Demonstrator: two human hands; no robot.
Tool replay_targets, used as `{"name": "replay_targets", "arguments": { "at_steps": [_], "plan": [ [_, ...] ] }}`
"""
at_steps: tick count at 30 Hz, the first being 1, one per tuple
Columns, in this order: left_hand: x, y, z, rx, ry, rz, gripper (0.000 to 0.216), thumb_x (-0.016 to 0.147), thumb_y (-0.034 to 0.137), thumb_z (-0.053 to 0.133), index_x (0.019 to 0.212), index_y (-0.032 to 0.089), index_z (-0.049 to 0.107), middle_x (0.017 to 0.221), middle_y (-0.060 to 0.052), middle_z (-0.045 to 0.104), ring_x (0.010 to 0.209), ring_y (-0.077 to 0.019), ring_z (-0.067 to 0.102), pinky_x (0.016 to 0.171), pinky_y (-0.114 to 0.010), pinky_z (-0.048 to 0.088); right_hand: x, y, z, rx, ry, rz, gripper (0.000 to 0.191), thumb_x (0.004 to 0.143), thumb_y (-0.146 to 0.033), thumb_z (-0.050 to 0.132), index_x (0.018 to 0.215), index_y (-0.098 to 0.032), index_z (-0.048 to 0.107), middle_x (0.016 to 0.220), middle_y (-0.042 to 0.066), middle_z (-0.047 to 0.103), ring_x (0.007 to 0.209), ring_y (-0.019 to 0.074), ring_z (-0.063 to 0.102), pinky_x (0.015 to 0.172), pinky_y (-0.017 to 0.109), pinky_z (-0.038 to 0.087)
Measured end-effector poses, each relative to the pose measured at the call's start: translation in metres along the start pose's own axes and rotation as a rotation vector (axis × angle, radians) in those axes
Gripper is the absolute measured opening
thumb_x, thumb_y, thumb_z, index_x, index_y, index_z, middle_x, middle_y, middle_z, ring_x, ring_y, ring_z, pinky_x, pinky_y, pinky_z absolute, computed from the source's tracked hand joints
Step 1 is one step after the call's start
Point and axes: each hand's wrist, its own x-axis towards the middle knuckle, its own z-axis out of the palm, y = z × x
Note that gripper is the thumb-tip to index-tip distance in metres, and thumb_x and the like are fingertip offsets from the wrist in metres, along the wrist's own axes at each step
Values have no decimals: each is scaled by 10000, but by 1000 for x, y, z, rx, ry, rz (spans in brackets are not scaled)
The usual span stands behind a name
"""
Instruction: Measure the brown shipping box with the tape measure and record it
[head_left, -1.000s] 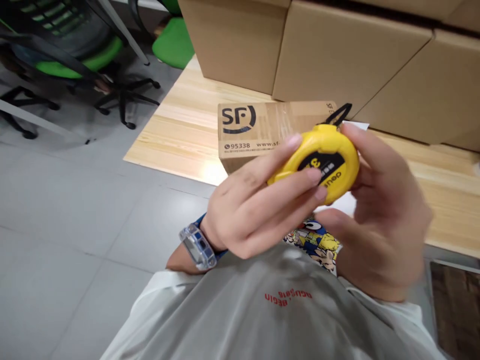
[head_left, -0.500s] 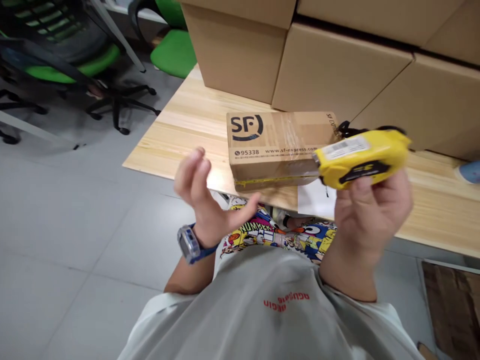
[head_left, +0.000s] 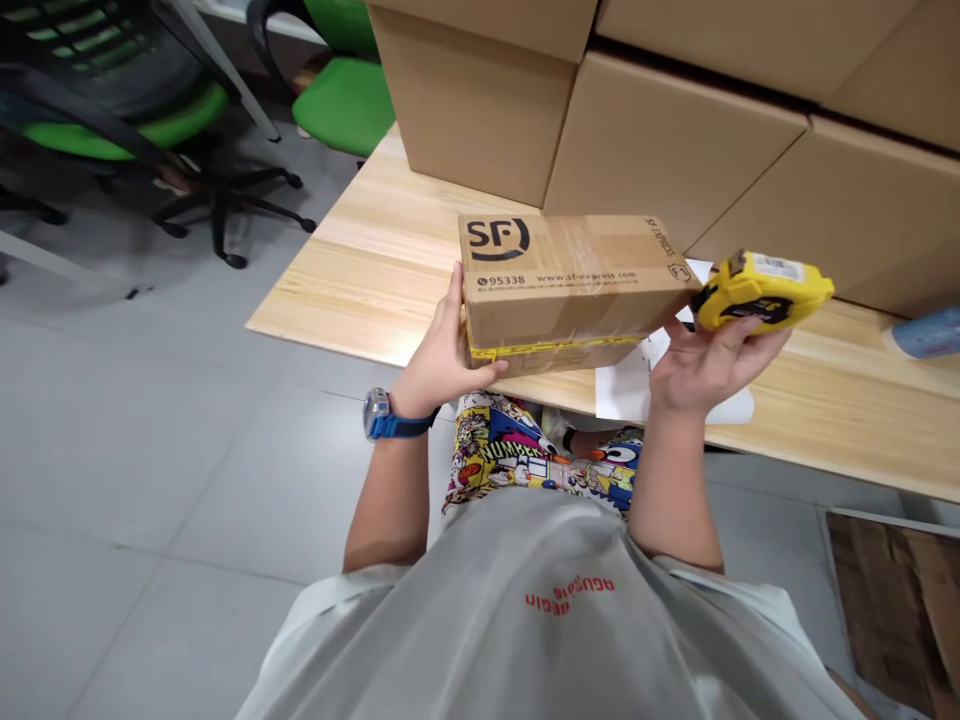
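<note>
While my left hand [head_left: 450, 365] clasps the end of an oblong brown cardboard box [head_left: 555, 270], thumb on its front, fingers along its left side, my right hand [head_left: 697, 365] is closed around a rounded yellow-and-black tape measure [head_left: 757, 295], just beside the box's right corner! Whether my right fingers touch the cardboard too, I can't tell. Nor can I say whether the box, over the near part of the table, is slightly lifted. I'd call this the steadying step: the next move calls for a firm left grip and care with that full right hand.

Now the count, left to right: two black office chairs with green seats [head_left: 343, 108]; one pale wooden table [head_left: 322, 290]; one box, a thin yellow line across its front; at least five large plain brown cartons [head_left: 667, 150] behind; white paper [head_left: 622, 390], sheets uncountable; one tape measure; and, far right, one blue cylindrical object [head_left: 930, 338]!
</note>
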Motion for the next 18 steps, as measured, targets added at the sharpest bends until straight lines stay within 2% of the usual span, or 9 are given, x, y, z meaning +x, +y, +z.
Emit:
{"name": "replay_targets", "arguments": {
  "at_steps": [2,4,7,9,11,13,16,18],
  "plan": [
    [-3,7,0,-46,3,-64,1294,506,837,835,1560,299,312,1538,-105,515,1517,-258,488,1408,-476,463,8,-1,1,-56,-6,-9,341,1006,-538,429,1334,-451,401,1265,44,562,1097,248,694,763,506,633],
    [-6,19,-1,-68,24,-153,1167,569,835,793,1521,304,379,1519,-96,528,1501,-252,504,1414,-488,453,20,-1,5,-105,-32,-27,390,994,-569,436,1362,-439,412,1293,59,553,1144,262,685,821,537,625],
    [-7,43,-3,-121,19,-276,957,694,825,675,1470,312,448,1453,-88,585,1432,-223,570,1342,-476,536,39,-6,16,-122,-116,-79,443,978,-613,461,1356,-382,477,1277,81,580,1208,279,670,1008,594,566],
    [-7,57,-5,-188,-5,-355,955,696,838,660,1473,328,441,1457,-71,596,1384,-220,606,1225,-454,625,49,-13,27,-49,-196,-89,437,943,-607,566,1286,-337,537,1242,85,610,1211,276,667,1077,567,541],
    [-6,68,-7,-233,-17,-447,992,649,867,688,1454,331,469,1411,-60,639,1265,-224,669,1058,-431,691,51,-22,40,41,-316,-47,434,904,-572,669,1234,-317,547,1203,72,639,1136,258,689,1021,524,592],
    [-5,73,-9,-202,15,-497,945,621,875,710,1357,296,582,1321,-68,692,1161,-219,696,1003,-426,695,47,-30,52,67,-473,36,430,913,-566,682,1236,-333,522,1203,51,653,1051,229,704,917,464,645],
    [-3,69,-8,-87,124,-446,821,644,820,747,1209,229,685,1337,-95,673,1234,-221,651,1146,-476,644,35,-39,69,48,-666,136,490,945,-628,619,1347,-390,471,1291,38,645,1048,213,708,840,399,663],
    [-2,62,-5,-80,181,-403,856,652,795,763,1292,242,633,1431,-101,607,1302,-224,617,1192,-494,623,30,-44,78,42,-753,144,558,964,-663,563,1451,-417,443,1381,46,623,1149,235,691,871,410,658]
  ]
}}
